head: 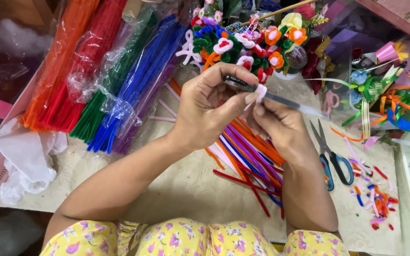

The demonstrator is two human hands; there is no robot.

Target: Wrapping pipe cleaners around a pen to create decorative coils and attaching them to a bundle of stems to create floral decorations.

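Note:
My left hand (pixel 209 106) and my right hand (pixel 281 125) meet over the middle of the mat. Both pinch a pale pink pipe cleaner (pixel 261 91) that is coiled around a thin pen-like stick (pixel 281 100) with a dark end and a clear end. The left hand grips the dark end of the stick, with its thumb pressing the pink coil. The right hand's fingertips hold the coil from below. Under the hands lies a loose heap of pipe cleaners (pixel 247 151) in orange, purple, red, white and blue.
Bagged bundles of pipe cleaners (pixel 105 76) in orange, red, green and blue lie at the left. Finished pipe-cleaner flowers (pixel 243 42) stand at the back. Blue-handled scissors (pixel 330 156) and short cut scraps (pixel 376 199) lie at the right, beside curled ribbons (pixel 395 102). White crumpled plastic (pixel 24 161) is at the left edge.

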